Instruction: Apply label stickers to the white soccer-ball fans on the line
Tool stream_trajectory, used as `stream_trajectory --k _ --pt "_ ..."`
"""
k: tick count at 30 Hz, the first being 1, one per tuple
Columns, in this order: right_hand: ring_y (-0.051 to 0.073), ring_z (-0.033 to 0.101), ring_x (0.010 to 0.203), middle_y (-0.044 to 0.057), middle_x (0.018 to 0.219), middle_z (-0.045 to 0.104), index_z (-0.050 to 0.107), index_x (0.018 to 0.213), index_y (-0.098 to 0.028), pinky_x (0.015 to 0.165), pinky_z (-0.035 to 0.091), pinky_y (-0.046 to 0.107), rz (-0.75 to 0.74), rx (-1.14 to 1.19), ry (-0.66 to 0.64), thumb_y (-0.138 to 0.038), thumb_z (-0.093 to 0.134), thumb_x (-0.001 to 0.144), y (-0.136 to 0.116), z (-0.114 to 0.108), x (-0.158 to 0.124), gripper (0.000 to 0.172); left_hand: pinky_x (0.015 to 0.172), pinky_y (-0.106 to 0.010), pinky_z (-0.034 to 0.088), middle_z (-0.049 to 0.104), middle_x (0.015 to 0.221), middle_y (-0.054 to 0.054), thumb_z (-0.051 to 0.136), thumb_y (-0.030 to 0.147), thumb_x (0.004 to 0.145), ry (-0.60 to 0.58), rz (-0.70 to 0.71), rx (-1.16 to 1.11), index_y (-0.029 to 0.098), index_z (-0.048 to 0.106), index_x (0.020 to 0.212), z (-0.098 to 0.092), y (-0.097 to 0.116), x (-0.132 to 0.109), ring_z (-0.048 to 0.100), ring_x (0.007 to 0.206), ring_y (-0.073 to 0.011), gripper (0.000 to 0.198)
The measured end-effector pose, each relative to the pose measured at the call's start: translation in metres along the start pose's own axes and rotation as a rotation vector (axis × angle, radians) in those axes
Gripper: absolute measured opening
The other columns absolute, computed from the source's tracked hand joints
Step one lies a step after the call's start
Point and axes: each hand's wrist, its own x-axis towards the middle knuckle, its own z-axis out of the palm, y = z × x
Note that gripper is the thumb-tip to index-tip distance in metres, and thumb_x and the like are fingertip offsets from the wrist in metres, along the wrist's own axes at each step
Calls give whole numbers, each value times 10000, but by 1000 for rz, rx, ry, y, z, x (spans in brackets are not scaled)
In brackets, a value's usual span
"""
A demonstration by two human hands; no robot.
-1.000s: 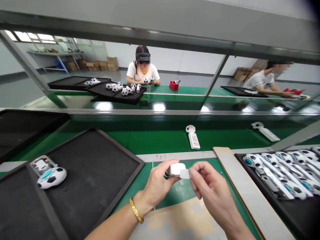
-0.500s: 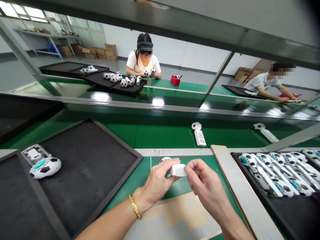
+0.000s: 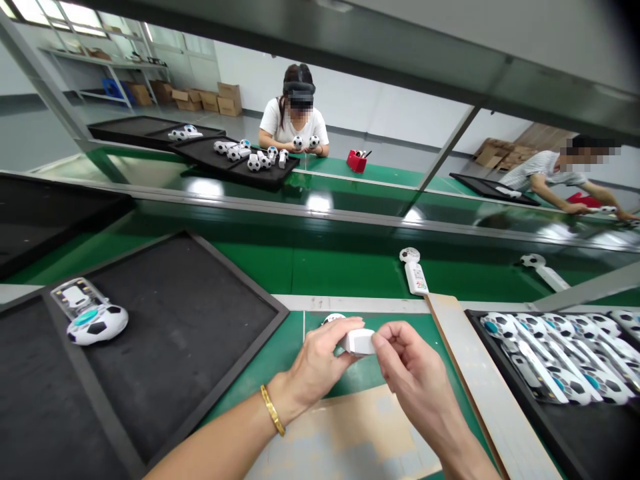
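My left hand point(image 3: 320, 363), with a gold bracelet on the wrist, is closed around a white football-headed device point(image 3: 361, 342). The flat end of its white handle faces me, and a bit of the black-and-white head point(image 3: 333, 319) shows beyond my fingers. Thumb and index finger of my right hand point(image 3: 407, 363) are pinched at the right edge of that end; whether a small piece lies between them cannot be made out. Below both hands is a worn cardboard sheet point(image 3: 345, 437) on the green bench.
A black tray point(image 3: 200, 333) with one clear-handled football device point(image 3: 97, 323) is at left. Several more fill a black tray point(image 3: 550, 427) at right, beside a long board point(image 3: 480, 360). White devices point(image 3: 416, 277) lie on the green belt point(image 3: 345, 267). Two co-workers point(image 3: 295, 123) sit opposite.
My hands keep nearly the same pose around the device. The view has turned slightly, and the devices on the belt have shifted right, beyond the shift of the trays.
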Motion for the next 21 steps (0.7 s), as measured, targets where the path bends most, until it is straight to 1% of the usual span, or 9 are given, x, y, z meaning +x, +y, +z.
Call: stream_trajectory --k 6,13,21 --pt "104 370 477 -67 549 412 509 778 -221 439 305 218 7 19 16 -474 522 887 -1 0 0 276 945 -330 531 677 1169 -59 720 148 782 -6 5 1 231 598 1155 0 -1 0 648 1069 -200 401" --pt "101 372 469 -68 539 411 505 769 -215 438 291 212 29 60 -14 -516 532 876 -1 -1 0 321 932 -317 533 679 1157 -62 730 150 776 -4 19 6 226 593 1165 0 -1 -1 649 1062 -196 419" --pt "92 365 465 -69 539 406 509 772 -211 427 298 207 6 22 15 -488 532 881 -1 0 -1 298 918 -326 542 681 1150 -60 729 156 777 -2 20 4 224 592 1169 1 -1 -2 653 1050 -201 420"
